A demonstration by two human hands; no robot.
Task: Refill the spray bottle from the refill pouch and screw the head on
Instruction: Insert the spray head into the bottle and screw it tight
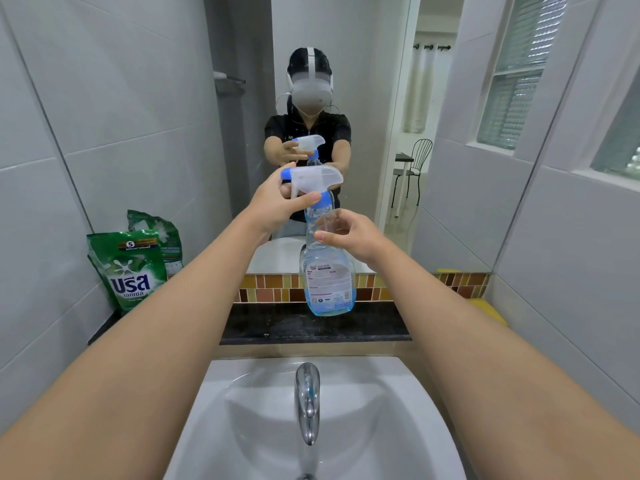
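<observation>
A clear spray bottle (pixel 327 271) with a little blue liquid at its bottom stands on the dark counter ledge (pixel 263 323) behind the sink. Its white trigger head (pixel 313 178) with blue nozzle and blue collar sits on the bottle's neck. My left hand (pixel 277 202) grips the head from the left, thumb reaching to the collar. My right hand (pixel 349 235) wraps the bottle's upper neck from the right. A green refill pouch (pixel 130 268) stands upright at the ledge's left end, against the wall.
A white sink (pixel 311 427) with a chrome tap (pixel 307 400) lies below my arms. A wide mirror (pixel 363 98) behind the ledge reflects a person and the bottle. A tile strip (pixel 270 289) runs under it. Tiled walls close in on both sides.
</observation>
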